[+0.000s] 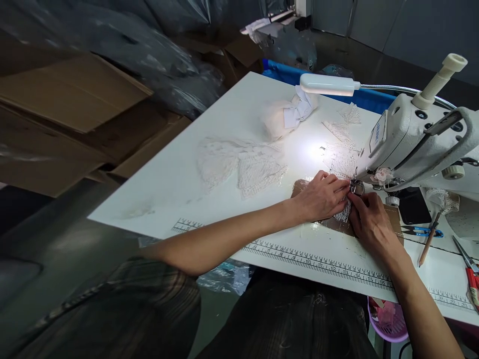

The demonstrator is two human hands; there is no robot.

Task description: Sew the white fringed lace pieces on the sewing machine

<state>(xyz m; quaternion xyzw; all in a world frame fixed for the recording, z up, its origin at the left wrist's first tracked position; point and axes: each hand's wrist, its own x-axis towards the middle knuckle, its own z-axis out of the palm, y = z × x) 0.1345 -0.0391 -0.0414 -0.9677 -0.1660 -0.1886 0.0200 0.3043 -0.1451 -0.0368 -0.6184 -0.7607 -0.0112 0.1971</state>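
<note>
At the needle of the white sewing machine (389, 134), a piece of white lace (343, 213) lies beneath both hands. My left hand (325, 195) presses on the lace from the left, its fingers close together and reaching to the presser foot (357, 187). Close by on the right, my right hand (370, 217) pinches the lace edge between thumb and fingers near the foot. Under the hands is a brown plate (339, 225) on the table. More lace (340, 158) runs behind the needle, bright under the lamp (329, 85).
Lace pieces (262, 169) and a white bow on tulle (299, 109) lie on the white table (168, 199). Right of the machine foot are a black phone (414, 205), blue thread snips (426, 232), a pencil (428, 242) and red-handled scissors (470, 281). Cardboard boxes (67, 94) stand left.
</note>
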